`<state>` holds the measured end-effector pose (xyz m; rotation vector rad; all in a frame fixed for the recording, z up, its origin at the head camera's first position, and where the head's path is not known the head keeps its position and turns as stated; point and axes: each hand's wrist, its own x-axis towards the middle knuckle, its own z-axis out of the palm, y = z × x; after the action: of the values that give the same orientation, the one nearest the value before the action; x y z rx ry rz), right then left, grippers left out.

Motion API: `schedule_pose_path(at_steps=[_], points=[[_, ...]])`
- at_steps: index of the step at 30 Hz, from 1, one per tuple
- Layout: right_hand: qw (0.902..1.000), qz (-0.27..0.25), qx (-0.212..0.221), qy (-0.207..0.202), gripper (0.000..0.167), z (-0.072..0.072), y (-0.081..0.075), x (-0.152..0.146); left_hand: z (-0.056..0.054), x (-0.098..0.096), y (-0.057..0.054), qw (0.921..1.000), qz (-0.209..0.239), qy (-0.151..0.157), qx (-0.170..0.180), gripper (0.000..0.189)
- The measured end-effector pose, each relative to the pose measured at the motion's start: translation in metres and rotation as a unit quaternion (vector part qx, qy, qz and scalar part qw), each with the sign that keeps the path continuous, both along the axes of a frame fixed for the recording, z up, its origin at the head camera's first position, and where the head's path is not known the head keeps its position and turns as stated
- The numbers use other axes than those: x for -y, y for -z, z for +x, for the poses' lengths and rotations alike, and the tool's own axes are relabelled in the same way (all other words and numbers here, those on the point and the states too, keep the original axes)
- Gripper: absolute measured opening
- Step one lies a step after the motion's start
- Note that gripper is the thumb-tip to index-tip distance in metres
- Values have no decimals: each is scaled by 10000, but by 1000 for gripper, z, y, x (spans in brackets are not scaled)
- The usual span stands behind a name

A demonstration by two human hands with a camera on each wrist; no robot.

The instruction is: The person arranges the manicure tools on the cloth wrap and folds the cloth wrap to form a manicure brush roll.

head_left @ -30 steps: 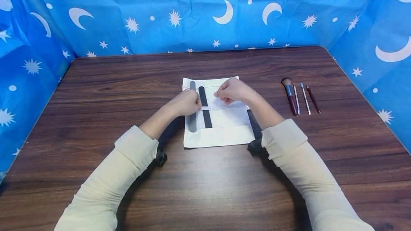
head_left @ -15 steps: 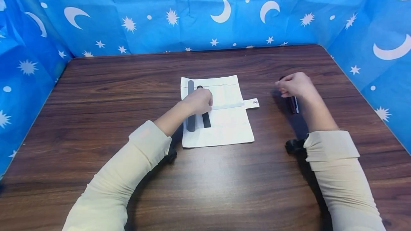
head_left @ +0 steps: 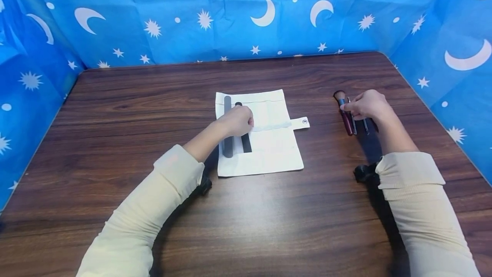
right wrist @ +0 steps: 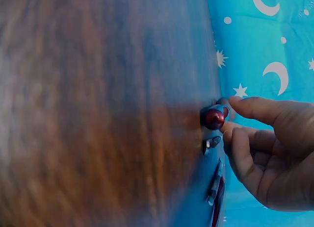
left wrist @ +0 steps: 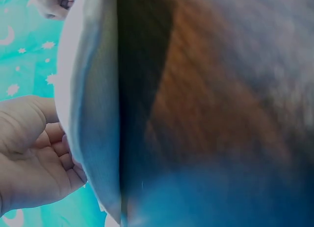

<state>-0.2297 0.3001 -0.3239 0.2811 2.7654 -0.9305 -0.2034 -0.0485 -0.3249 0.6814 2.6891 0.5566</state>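
Note:
A white fabric pouch (head_left: 273,157) lies unfolded mid-table, its snap tab (head_left: 301,122) pointing right. Tucked in its left part are a long grey nail file (head_left: 228,144) and a black one (head_left: 246,143). My left hand (head_left: 236,121) is over the black file, fingers curled at the pocket's upper edge; the left wrist view has thumb and fingers pinching the cloth (left wrist: 91,89). At the right, my right hand (head_left: 369,104) pinches a makeup brush (head_left: 347,124) between thumb and index finger. The brush's dark red handle end (right wrist: 215,119) faces the right wrist camera.
Slim metal-ended tools (head_left: 365,126) lie beside the brush, partly under my right hand. A dark wood table (head_left: 134,110) carries everything. Blue cloth (head_left: 226,20) with moons and stars hangs around its back and sides.
My right hand has moved from over the pouch rightward to the brush and taken hold of it. My left hand has shifted slightly right along the pocket, over the black file.

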Motion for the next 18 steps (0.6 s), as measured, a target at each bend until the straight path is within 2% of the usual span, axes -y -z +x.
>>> schedule_pose_path(at_steps=[4,11,18], points=[[9998,154,65,-84,46,-1,0,2,0,0,1,9999,65,58,-49,17],[9996,257,-111,-26,27,-2,-1,9,0,2,2,9998,165,74,-34,17],[9990,247,-317,191,34,-4,-3,13,0,2,1,9996,258,33,-75,18]])
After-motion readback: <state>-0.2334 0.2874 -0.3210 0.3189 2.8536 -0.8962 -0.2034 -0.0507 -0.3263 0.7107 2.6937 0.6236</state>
